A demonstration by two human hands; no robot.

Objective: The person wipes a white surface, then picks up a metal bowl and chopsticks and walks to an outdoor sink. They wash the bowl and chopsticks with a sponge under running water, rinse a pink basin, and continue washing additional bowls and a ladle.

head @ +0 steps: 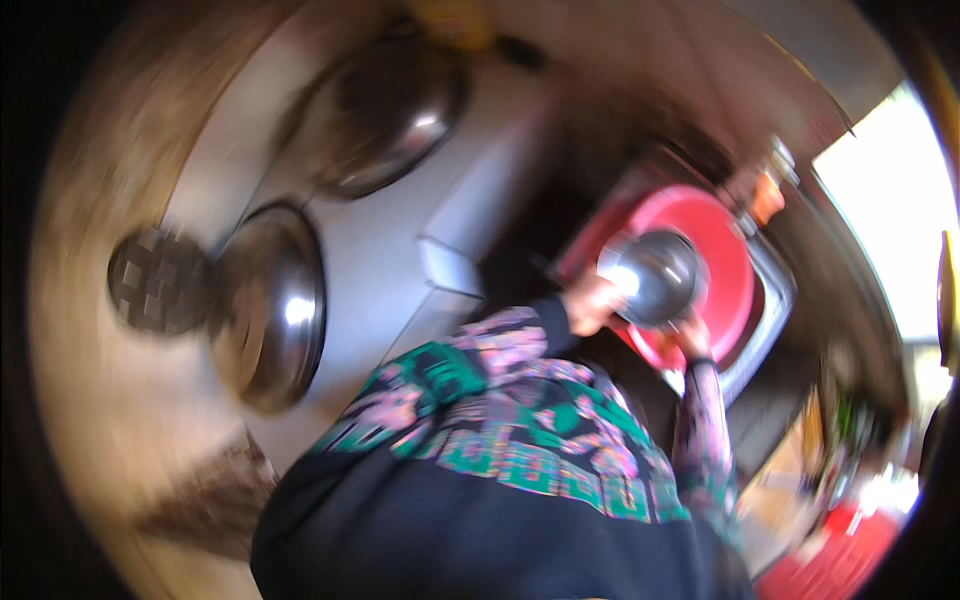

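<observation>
Both hands hold a round dark-grey metal bowl or pot [660, 277] over a red plastic basin [731, 300]. My left hand [592, 304] grips its left side, beside a bright glare on the metal. At its lower edge is my right hand [691, 335], with the fingers up against the metal. The basin sits in what looks like a sink with a metal rim [776, 300]. Motion blur hides the fingertips and whatever lies inside the basin.
A large wok-like pan [262, 307] and another dark round vessel [397, 112] stand on the pale surface at left. An orange-and-white object [769, 196] is beside the basin. A red container [840, 547] shows at bottom right.
</observation>
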